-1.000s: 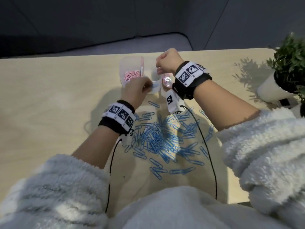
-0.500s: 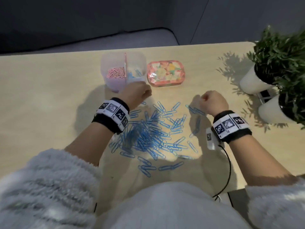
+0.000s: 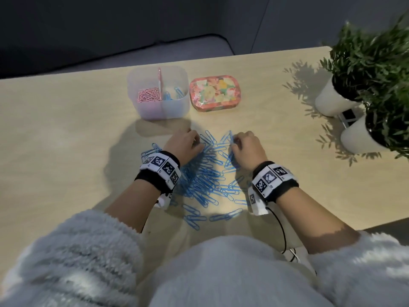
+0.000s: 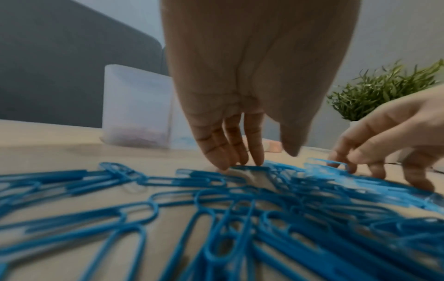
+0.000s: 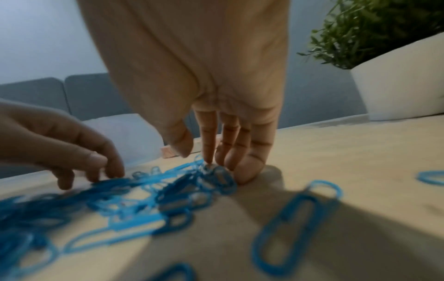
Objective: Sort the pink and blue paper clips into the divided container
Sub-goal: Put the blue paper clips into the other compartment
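Observation:
Many blue paper clips (image 3: 205, 173) lie in a loose pile on the wooden table in front of me. Behind them stands the clear divided container (image 3: 155, 111), with pink clips (image 3: 149, 95) in its left half and a few blue clips (image 3: 176, 93) in its right half. My left hand (image 3: 195, 142) rests its straight fingertips (image 4: 256, 161) on the far edge of the pile, thumb held apart. My right hand (image 3: 234, 140) does the same a little to the right, its fingertips (image 5: 207, 159) pressing down on a clump of blue clips (image 5: 216, 178). Neither hand visibly holds a clip.
A floral tin (image 3: 213, 94) sits just right of the container. Two white pots with green plants (image 3: 332, 100) (image 3: 358, 136) stand at the table's right edge. A few stray blue clips (image 5: 295, 213) lie right of the pile. A grey sofa is behind the table.
Both hands have come back from the container to the far edge of the blue pile. The right hand moved left from the pile's right side and has uncurled its fingers onto the clips.

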Demonstrator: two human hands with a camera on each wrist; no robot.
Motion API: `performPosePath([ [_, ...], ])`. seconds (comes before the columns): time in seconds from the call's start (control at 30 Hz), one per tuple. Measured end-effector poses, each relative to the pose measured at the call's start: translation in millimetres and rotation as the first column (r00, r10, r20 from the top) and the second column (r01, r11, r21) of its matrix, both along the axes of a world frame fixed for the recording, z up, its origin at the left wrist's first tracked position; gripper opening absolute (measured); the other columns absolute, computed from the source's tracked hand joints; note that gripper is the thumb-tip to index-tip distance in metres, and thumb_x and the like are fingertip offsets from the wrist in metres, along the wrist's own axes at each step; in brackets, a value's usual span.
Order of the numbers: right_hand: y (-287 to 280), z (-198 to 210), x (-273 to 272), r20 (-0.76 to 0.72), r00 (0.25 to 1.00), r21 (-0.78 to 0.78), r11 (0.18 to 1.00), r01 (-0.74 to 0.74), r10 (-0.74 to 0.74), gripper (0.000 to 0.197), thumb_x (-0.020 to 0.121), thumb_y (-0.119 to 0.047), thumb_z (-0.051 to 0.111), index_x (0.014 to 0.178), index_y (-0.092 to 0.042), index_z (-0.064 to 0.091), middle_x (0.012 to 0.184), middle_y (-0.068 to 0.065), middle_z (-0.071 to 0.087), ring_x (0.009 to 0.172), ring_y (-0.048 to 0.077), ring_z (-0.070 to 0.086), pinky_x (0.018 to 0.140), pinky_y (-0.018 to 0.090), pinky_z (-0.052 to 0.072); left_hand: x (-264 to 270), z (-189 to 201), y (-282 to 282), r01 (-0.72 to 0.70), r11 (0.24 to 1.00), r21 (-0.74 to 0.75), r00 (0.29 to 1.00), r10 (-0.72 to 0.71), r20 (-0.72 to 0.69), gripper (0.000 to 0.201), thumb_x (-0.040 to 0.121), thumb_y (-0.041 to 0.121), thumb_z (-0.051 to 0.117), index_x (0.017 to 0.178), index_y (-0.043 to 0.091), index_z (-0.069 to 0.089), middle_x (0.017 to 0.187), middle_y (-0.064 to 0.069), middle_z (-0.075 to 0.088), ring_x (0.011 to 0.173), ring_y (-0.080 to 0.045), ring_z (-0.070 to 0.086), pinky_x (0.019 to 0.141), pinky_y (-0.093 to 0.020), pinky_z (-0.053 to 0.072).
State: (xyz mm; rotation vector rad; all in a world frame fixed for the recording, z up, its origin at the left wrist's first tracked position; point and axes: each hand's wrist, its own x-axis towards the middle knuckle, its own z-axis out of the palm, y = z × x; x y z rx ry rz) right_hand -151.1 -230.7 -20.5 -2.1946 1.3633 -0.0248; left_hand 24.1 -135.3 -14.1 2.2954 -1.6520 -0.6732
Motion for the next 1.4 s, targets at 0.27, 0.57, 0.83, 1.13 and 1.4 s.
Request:
performPosePath([
  [0.27, -3, 6, 17, -0.076, 0.996, -0.008, 0.999, -0.048, 0.047, 0.051, 0.081, -0.051, 0.060, 0.102, -0.004, 0.057, 0.115, 0.018, 0.047, 0.113, 0.034, 0.042, 0.089, 0.038, 0.041, 11, -1, 8, 0.095, 0.985, 0.143, 0.991, -0.108, 0.084, 0.067, 0.071, 0.044, 0.072, 0.124, 0.012, 0.049, 0.125, -0.013, 0.047, 0.116, -0.032, 0.042, 0.100, -0.041, 0.037],
  [0.57, 29, -2, 38, 0.022, 0.958, -0.048, 0.958, -0.283, 0.285, 0.041, 0.081, -0.019, 0.064, 0.121, -0.013, 0.057, 0.115, 0.014, 0.052, 0.111, 0.032, 0.045, 0.091, 0.039, 0.044, 7, 0, 6, 0.082, 0.994, 0.074, 0.995, -0.086, 0.047, 0.026, 0.083, 0.018, 0.062, 0.106, 0.006, 0.059, 0.114, -0.016, 0.054, 0.107, -0.033, 0.050, 0.090, -0.038, 0.038],
  [0.83, 22, 4, 44, -0.003, 0.947, -0.028, 0.947, -0.320, 0.320, 0.029, 0.085, -0.006, 0.054, 0.113, -0.006, 0.062, 0.110, 0.018, 0.062, 0.106, 0.035, 0.054, 0.087, 0.037, 0.041, 7, -1, 9, -0.013, 0.997, 0.075, 1.000, 0.014, -0.012, 0.021, 0.087, 0.009, 0.054, 0.106, 0.003, 0.060, 0.112, -0.018, 0.059, 0.106, -0.033, 0.054, 0.089, -0.037, 0.039],
  [1.13, -29, 54, 79, 0.263, 0.954, 0.078, 0.983, -0.166, 0.140, 0.016, 0.079, -0.002, 0.065, 0.086, 0.012, 0.062, 0.069, 0.011, 0.055, 0.050, 0.005, 0.049, 0.065, 0.032, 0.044, 19, -2, 25, -0.071, 0.996, 0.061, 0.996, 0.074, -0.050, 0.018, 0.089, 0.007, 0.053, 0.104, 0.002, 0.061, 0.110, -0.018, 0.061, 0.105, -0.034, 0.054, 0.087, -0.036, 0.038],
  [1.4, -51, 86, 172, 0.377, 0.926, 0.199, 0.976, -0.088, 0.007, 0.019, 0.080, -0.002, 0.066, 0.098, 0.002, 0.067, 0.076, 0.007, 0.063, 0.058, 0.012, 0.059, 0.064, 0.025, 0.055, 26, 13, 30, -0.124, 0.991, -0.057, 0.984, 0.116, -0.136, 0.013, 0.088, 0.005, 0.054, 0.098, 0.001, 0.061, 0.101, -0.018, 0.065, 0.095, -0.032, 0.058, 0.079, -0.033, 0.040],
])
